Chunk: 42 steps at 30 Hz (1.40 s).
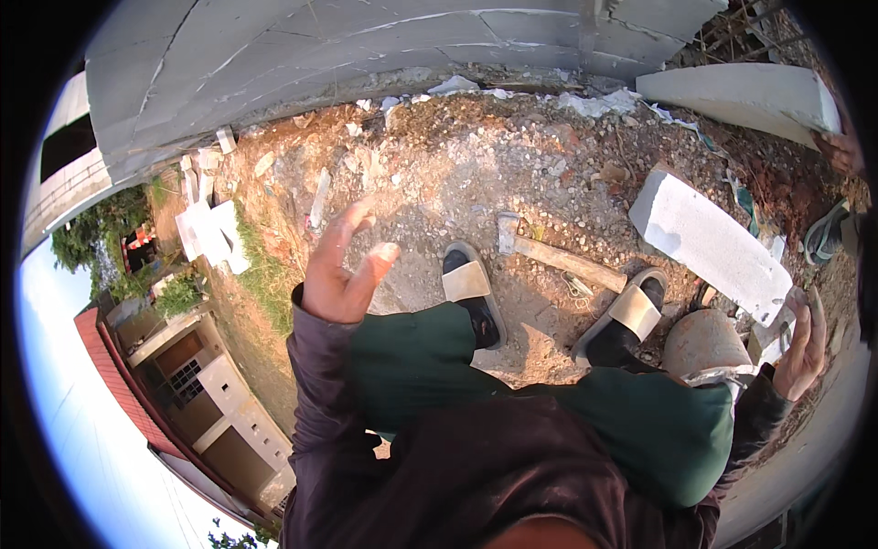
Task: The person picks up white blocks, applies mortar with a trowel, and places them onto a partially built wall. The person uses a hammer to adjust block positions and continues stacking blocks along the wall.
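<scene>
My left hand [346, 265] is raised over the ground on the left, thumb and fingers apart, holding nothing. On the right, my right hand [802, 343] has its fingers stretched beside the near end of a long white lightweight concrete block [713, 245]. Whether the fingertips touch that block I cannot tell. The block lies tilted across the rubble. Between my sandalled feet rests a hammer [569, 263] with a wooden handle and a dusty metal head. A dusty bucket [704, 343] stands next to my right knee, close to the block's near end.
A grey block wall [366, 55] runs along the far side. Another pale block [741, 96] lies at the upper right, with another person's hand [840, 151] at its end and a sandalled foot [826, 231] below. White block pieces [210, 233] are piled at left. Stones litter the dirt.
</scene>
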{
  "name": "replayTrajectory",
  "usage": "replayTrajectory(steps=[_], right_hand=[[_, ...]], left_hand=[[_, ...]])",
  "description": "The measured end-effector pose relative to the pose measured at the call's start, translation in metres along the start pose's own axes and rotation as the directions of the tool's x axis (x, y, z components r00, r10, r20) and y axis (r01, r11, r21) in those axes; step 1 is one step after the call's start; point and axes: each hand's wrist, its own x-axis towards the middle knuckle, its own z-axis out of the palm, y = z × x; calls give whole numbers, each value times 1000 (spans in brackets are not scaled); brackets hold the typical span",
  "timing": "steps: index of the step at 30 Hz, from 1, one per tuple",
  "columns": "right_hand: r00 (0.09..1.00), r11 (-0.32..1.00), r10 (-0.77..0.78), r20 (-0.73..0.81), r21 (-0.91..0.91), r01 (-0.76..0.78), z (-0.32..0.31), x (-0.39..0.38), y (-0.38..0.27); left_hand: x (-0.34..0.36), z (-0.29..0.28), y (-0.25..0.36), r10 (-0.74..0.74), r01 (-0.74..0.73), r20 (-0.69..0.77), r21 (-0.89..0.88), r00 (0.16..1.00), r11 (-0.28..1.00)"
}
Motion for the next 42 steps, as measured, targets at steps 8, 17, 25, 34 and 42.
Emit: replayTrajectory(steps=[8,17,25,34,42], right_hand=[[962,989,-130,238,105,108,79,62,-82],[787,932,-281,548,-39,360,168,33,-188],[681,878,-189,708,-188,440,212,44,-206],[654,737,-63,754,-407,540,195,81,-172],[878,834,-190,439,-400,380,119,38,-137]], left_hand=[[1,65,42,525,-502,87,-192,847,843],[58,66,11,430,-410,89,-178,899,895],[88,45,-8,307,-302,234,-57,922,952],[137,81,-14,380,-377,6,-115,925,919],[102,118,-51,134,-57,239,-304,962,951]])
